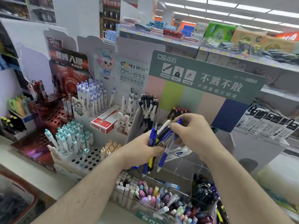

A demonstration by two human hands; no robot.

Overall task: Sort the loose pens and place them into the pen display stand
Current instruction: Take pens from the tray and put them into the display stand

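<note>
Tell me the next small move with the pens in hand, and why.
Probably draw the blue pen free of the bundle and carry it to a matching slot. The right hand already pinches it near the top, while the left hand grips the mixed bundle above the clear stand.

Green header card (205, 75) reads "DS-758"; white display card (132, 70) says "DOMI", "DM-633"; dark red card (54, 43) shows, perhaps, "DERS".

pens (157, 143): blue, black, yellow | box (105, 121): red-white | header card (205, 75): grey-green
</note>
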